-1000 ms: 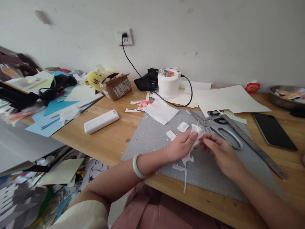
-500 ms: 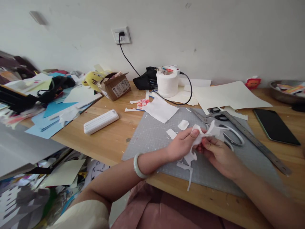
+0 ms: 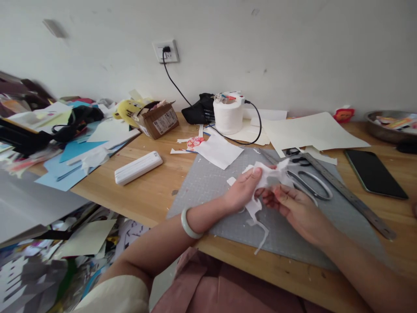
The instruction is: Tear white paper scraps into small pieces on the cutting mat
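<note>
White paper (image 3: pixel 266 172), one piece, held in the grip of left hand (image 3: pixel 241 191) and right hand (image 3: pixel 301 213), one phone (image 3: pixel 376 174)

The held paper (image 3: pixel 266 170) is white, the gridded mat (image 3: pixel 202 191) grey.

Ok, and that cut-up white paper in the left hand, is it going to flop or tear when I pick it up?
The cut-up white paper would likely flop: it buckles by the left hand, with a narrow strip trailing crookedly below. That strip may tear easily, being so thin. The paper is probably very light, since it looks like just a thin sheet.
</note>
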Demonstrator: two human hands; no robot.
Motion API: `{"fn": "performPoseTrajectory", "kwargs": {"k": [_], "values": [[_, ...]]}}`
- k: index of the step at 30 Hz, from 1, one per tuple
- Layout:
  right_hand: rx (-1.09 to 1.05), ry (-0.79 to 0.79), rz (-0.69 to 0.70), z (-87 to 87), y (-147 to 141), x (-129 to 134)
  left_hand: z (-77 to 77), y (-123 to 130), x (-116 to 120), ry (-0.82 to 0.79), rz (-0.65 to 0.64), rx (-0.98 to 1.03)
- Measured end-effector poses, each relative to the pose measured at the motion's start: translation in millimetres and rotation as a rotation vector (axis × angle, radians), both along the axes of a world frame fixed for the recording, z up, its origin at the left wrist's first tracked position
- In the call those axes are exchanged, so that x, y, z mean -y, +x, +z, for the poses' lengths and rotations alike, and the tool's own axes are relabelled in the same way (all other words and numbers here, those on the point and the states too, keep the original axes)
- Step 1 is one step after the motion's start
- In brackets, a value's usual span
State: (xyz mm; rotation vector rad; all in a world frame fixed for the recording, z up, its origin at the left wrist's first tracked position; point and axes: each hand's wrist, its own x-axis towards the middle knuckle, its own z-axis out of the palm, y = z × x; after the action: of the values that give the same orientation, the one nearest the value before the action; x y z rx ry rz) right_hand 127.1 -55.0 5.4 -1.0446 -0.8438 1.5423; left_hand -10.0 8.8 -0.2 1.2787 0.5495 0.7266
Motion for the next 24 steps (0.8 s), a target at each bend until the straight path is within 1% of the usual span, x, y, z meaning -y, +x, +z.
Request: {"fn": "performPoseTrajectory", "kwargs": {"k": [3, 6, 9, 12, 15, 17, 20, 22, 24], "values": [[0.041, -0.02, -0.022, -7.5, -2, -1, 2.0, 0, 5, 0.109, -0.067, -0.035], [0.04, -0.026, -0.043, -11.8, -3, 0, 3.3, 0, 7, 0.183, -0.056, -0.083], [0.066, -0.022, -0.063, -12.3, -5, 1, 2.9, 0, 6, 0.232, -0.042, -0.147], [0.128, -0.011, -0.093, -12.2, -6, 0, 1.1, 0, 5, 0.304, -0.031, -0.196], [0.232, 0.009, -0.138, -13.9, -4, -1, -0.3, 0, 6, 0.377, -0.036, -0.238], [0.307, 0.031, -0.164, -15.9, -2, -2, -0.6, 0, 6, 0.403, -0.034, -0.257], [0.372, 0.066, -0.165, -18.3, -1, -2, -1.0, 2, 7, 0.376, -0.021, -0.272], [0.382, 0.086, -0.142, -18.1, -2, -1, -1.2, 3, 7, 0.362, 0.014, -0.29], [0.393, 0.102, -0.115, -16.3, -3, 0, -0.7, 3, 7, 0.398, 0.127, -0.328]]}}
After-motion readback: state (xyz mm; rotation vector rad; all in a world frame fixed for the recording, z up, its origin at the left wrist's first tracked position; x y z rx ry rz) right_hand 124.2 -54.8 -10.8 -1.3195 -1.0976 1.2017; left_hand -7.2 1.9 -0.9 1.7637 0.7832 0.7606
